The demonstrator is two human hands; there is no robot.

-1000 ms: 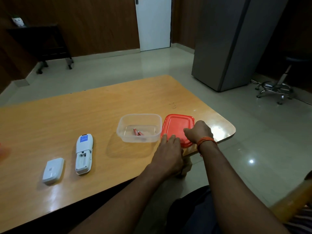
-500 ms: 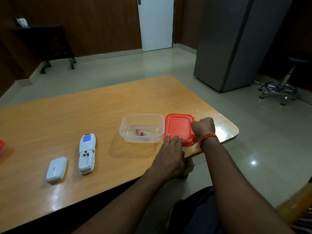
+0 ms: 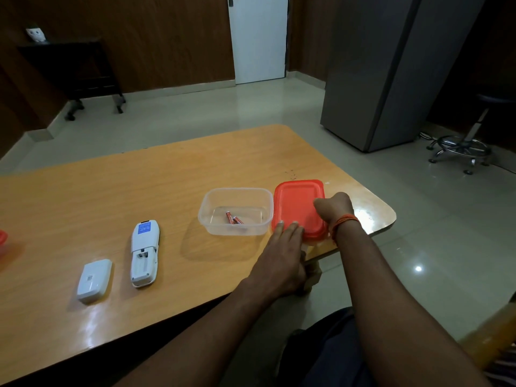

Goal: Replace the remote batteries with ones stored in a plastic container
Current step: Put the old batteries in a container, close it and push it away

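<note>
Here, the wooden table (image 3: 111, 196) is carrying a clear plastic container (image 3: 235, 211) that is holding two red batteries (image 3: 234, 219), with its red lid (image 3: 297, 208) lying flat just beside it at the table's right corner. The remote (image 3: 144, 256) is lying face down, battery bay exposed, beside its white cover (image 3: 94, 280). The left hand (image 3: 282, 261) is resting flat, fingers extended together, fingertips touching the lid's near edge. The right hand (image 3: 333, 207) is curling loosely over the lid's right side; its finger spread cannot be determined.

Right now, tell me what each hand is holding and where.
Both hands rest on the flat red plastic lid: left hand fingertips at its near edge, right hand on its right side. A closed grip cannot be confirmed.
</note>
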